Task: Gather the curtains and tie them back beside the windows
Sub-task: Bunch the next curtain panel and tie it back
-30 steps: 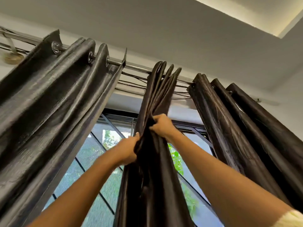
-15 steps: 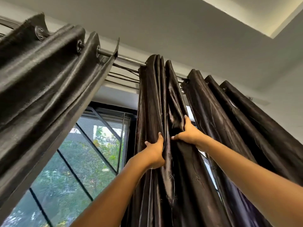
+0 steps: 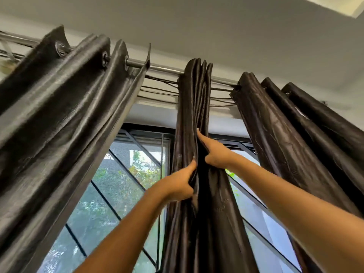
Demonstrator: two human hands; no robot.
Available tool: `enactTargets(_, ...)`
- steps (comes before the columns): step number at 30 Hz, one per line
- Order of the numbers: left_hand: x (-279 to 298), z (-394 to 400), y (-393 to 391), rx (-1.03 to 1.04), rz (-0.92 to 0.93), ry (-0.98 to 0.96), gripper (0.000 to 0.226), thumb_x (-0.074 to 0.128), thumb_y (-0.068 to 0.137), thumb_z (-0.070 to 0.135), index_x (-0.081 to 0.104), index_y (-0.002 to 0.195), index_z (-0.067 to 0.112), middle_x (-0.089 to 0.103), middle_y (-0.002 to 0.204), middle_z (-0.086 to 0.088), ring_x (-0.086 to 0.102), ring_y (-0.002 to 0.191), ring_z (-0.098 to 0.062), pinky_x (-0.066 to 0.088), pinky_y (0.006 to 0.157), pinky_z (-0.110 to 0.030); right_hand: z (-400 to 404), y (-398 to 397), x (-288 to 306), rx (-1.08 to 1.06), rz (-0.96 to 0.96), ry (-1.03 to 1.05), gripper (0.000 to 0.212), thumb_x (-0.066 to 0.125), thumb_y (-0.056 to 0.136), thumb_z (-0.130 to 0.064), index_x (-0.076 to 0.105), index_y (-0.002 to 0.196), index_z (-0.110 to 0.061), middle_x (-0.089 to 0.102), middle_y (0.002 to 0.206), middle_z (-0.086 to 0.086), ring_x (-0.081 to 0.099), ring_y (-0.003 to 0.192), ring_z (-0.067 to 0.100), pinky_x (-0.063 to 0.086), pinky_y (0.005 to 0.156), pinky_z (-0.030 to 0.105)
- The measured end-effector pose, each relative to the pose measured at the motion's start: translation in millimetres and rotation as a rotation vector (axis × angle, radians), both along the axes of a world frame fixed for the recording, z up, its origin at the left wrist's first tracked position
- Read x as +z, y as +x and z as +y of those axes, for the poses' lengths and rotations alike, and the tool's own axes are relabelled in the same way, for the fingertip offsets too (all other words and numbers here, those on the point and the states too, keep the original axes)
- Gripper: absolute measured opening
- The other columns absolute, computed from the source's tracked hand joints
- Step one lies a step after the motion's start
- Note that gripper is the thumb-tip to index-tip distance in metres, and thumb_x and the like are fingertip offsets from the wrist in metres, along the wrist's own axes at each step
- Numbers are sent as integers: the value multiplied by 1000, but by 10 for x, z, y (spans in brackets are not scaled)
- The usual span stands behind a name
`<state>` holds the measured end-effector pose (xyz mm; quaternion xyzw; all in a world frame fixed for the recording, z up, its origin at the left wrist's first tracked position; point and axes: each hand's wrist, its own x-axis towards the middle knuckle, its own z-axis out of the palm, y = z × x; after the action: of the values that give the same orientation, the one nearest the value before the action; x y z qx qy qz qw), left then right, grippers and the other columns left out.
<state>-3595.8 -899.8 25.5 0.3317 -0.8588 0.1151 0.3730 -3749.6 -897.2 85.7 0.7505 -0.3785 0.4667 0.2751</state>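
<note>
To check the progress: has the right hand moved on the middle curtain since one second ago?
Yes. The right hand has climbed the middle curtain toward the curtain rod; the gap from fingertips to rod looks shorter.

Curtains: three dark panels on one rod (image 3: 161,68) — left curtain (image 3: 65,119), middle curtain (image 3: 194,107), right curtain (image 3: 291,134). Hands: two, left hand (image 3: 178,184) and right hand (image 3: 215,152), both on middle curtain. Metal eyelets visible on left curtain: three. Window openings showing between panels: two. Thin cables behind rod: several, exact count unclear.
</note>
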Motion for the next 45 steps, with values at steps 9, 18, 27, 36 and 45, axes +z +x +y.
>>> enactTargets(9,-486,60,-888,66,104,-158,100,54,82,7,-17,146,35,60,117,-24,61,100,-36,51,83,-41,123,-739,-1059,148,-119,118,100,56,73,13,5,148,-29,44,142,-1,44,129,15,39,102,20)
enactTargets(18,-1885,-8,-692,184,93,-42,103,55,81,10,-24,144,29,63,104,-20,62,94,-34,49,73,-35,-82,-534,-2742,174,-168,312,101,43,59,-13,3,131,-72,64,125,-3,65,101,20,52,75,34)
enactTargets(27,-2979,189,-553,330,22,-39,76,42,93,14,-8,150,18,62,105,-17,61,92,-32,41,67,-35,193,-279,-3683,28,-203,399,94,46,78,6,-5,142,-41,62,109,2,59,76,22,31,46,19)
enactTargets(36,-2760,455,-470,333,107,-174,58,40,95,15,19,149,13,59,105,-20,57,95,-36,44,73,-39,542,-190,-3646,-284,-239,-44,64,59,81,-3,44,140,-23,26,154,11,49,124,30,54,63,37)
enactTargets(45,-2313,471,-89,348,497,-357,20,59,91,21,64,108,12,63,104,-7,56,100,-27,40,69,-33,731,152,-3171,-213,-105,-302,15,68,78,-3,69,90,-11,61,121,7,60,106,24,49,58,28)
